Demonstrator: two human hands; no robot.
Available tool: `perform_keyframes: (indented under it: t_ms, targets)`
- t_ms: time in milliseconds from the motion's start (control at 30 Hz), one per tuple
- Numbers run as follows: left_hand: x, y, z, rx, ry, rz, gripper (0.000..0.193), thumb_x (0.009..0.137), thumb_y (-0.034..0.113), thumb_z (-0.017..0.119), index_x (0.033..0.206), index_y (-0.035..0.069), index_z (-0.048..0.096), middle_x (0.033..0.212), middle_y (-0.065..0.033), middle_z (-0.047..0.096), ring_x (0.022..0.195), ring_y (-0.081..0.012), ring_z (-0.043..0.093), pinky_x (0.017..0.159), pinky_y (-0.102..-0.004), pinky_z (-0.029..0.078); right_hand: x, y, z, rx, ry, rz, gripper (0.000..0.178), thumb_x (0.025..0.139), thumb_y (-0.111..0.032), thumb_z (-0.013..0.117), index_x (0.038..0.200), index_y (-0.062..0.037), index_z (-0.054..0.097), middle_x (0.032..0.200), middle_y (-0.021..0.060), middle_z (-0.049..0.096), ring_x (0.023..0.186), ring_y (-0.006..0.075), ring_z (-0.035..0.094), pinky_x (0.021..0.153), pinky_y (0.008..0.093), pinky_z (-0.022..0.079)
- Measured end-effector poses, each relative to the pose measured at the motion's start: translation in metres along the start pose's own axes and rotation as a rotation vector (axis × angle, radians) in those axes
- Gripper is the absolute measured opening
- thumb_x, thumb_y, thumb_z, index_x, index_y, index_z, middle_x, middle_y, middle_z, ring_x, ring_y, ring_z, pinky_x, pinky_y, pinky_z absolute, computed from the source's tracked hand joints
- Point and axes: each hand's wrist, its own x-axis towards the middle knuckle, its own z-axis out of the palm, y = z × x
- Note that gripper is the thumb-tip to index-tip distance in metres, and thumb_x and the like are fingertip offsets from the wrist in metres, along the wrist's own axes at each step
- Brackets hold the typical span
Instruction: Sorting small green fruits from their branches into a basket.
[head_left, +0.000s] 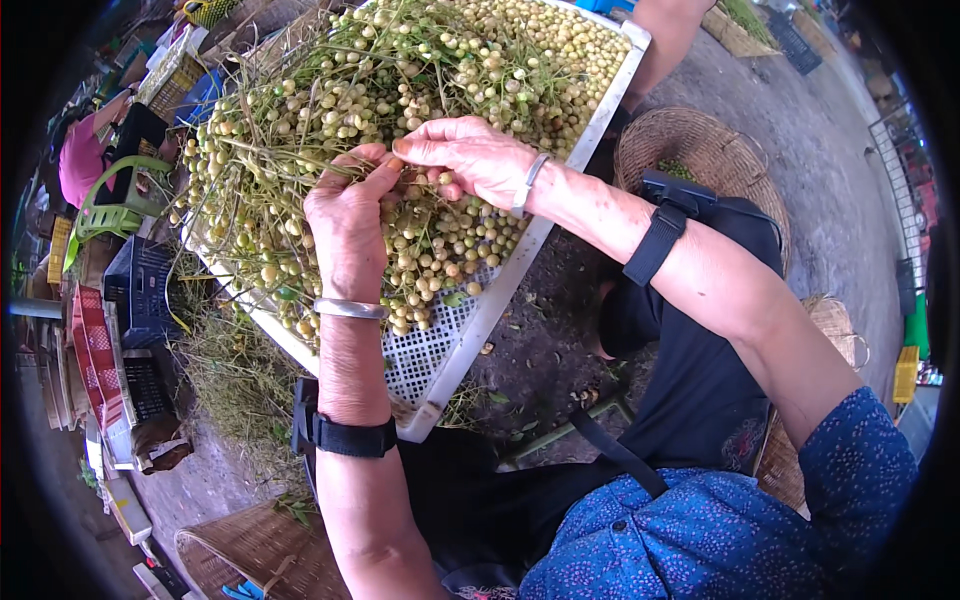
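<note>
I'm looking down via head cam at a big white perforated plastic tray point(440, 370), tilted across the lap, heaped w/ small round pale yellow-green fruits point(450, 240) on thin twiggy stems point(270, 150). Loose fruit sits mostly at the near-right part of the tray and far right corner; stemmed bunches pile up on the left and centre.

Left hand point(345, 215) is centre frame, back of hand to cam, fingers curled in, thumb and forefinger pinched around a stem bunch right at the fruit pile. It has hold of the stems; can't tell exactly how many. Silver bangle point(348, 309) on the wrist, black strap point(345, 437) further down the forearm.

Right hand point(470, 155) comes in from the right, just far of the left hand, fingertips touching it. Fingers are bent, mostly closed, tips pressed down on a cluster of fruit beside the left thumb; whether it actually grips one I can't tell, palm side hidden. Silver bangle point(527, 184) on that wrist too, black strap w/ small device point(665, 215) on the forearm.

Round woven basket point(700, 150) sits on the ground right of the tray, some green bits inside. Another woven basket point(265, 550) near left, at bottom edge. Stacked plastic crates point(140, 290) far left, dark blue and red. Stem litter point(235, 375) on the ground under the tray's left edge.
</note>
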Motion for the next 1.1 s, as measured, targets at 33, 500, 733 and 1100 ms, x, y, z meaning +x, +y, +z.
perform_keyframes:
  t_ms: [33, 500, 733, 1100]
  targets:
    - [0.000, -0.001, 0.000, 0.005, -0.017, 0.019, 0.018, 0.074, -0.005, 0.067, 0.091, 0.001, 0.063, 0.078, -0.0051, 0.065, 0.062, -0.0110, 0.060, 0.053, -0.0194, 0.046, 0.001, 0.002, 0.003, 0.001, -0.001, 0.001, 0.017, 0.082, -0.013, 0.066, 0.093, -0.0037, 0.059, 0.078, -0.0004, 0.057, 0.063, 0.0060, 0.054, 0.049, 0.0183, 0.045]
    - [0.000, -0.006, 0.002, 0.093, -0.020, 0.045, 0.020, 0.072, -0.010, 0.064, 0.090, 0.000, 0.064, 0.079, -0.0068, 0.065, 0.062, -0.0112, 0.060, 0.054, -0.0196, 0.046, -0.001, -0.005, 0.003, -0.193, 0.051, -0.021, 0.014, 0.083, -0.012, 0.063, 0.093, -0.0031, 0.060, 0.077, 0.0027, 0.058, 0.063, 0.0082, 0.057, 0.047, 0.0179, 0.044]
    - [-0.004, -0.004, 0.009, 0.044, -0.026, 0.015, 0.018, 0.073, -0.009, 0.065, 0.089, -0.001, 0.063, 0.080, -0.0077, 0.065, 0.064, -0.0125, 0.061, 0.055, -0.0212, 0.047, 0.000, 0.003, -0.002, 0.136, 0.249, 0.032, 0.005, 0.079, -0.003, 0.062, 0.081, 0.0012, 0.059, 0.073, 0.0068, 0.059, 0.060, 0.0133, 0.058, 0.054, 0.0259, 0.053]
    - [0.002, -0.001, 0.001, 0.014, 0.076, 0.032, 0.024, 0.073, -0.004, 0.068, 0.097, -0.002, 0.061, 0.079, -0.0067, 0.064, 0.062, -0.0098, 0.057, 0.055, -0.0195, 0.045, -0.003, 0.001, 0.005, -0.916, 0.001, -0.222, 0.026, 0.079, -0.023, 0.065, 0.099, -0.0047, 0.064, 0.088, 0.0159, 0.065, 0.082, 0.0235, 0.063, 0.074, 0.0331, 0.048]
